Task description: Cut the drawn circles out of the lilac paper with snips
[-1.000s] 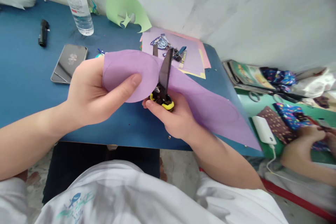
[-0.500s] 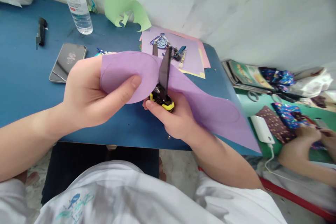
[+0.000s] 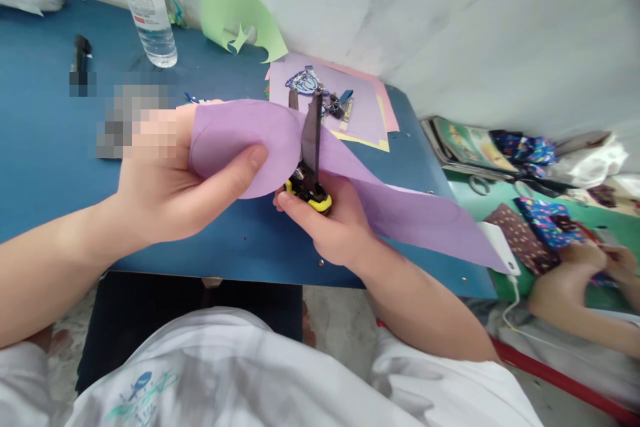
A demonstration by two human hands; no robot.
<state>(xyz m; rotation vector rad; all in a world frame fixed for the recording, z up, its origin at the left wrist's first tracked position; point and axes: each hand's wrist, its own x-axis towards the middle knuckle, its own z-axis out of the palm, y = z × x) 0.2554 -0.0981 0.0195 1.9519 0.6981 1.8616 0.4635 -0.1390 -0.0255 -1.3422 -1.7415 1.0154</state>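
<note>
Purple paper [image 3: 240, 127] with a rounded cut edge is pinched in my left hand [image 3: 185, 180], thumb on its front face. My right hand [image 3: 335, 220] is wrapped round the yellow-and-black handles of a pair of scissors [image 3: 311, 140]. Their dark blades point up and stand apart at the paper's curved edge, one blade in front of the sheet and the other partly behind it. A long tail of the same sheet stretches right behind my right wrist, with faint drawn curves on it. The handle loops are mostly hidden by my fingers.
On the blue table [image 3: 200, 260] stand a water bottle [image 3: 150, 20], a cut green sheet [image 3: 240, 13], stacked coloured paper [image 3: 367, 120] with keys on it, and a black marker-like object [image 3: 81, 57]. At right, another person's hands [image 3: 583, 263] are over a green table with pouches.
The paper's right tail has swung up and farther right, now covering part of the white power bank. The scissor blades have tilted slightly left and look a little closer together. My left hand has barely moved.
</note>
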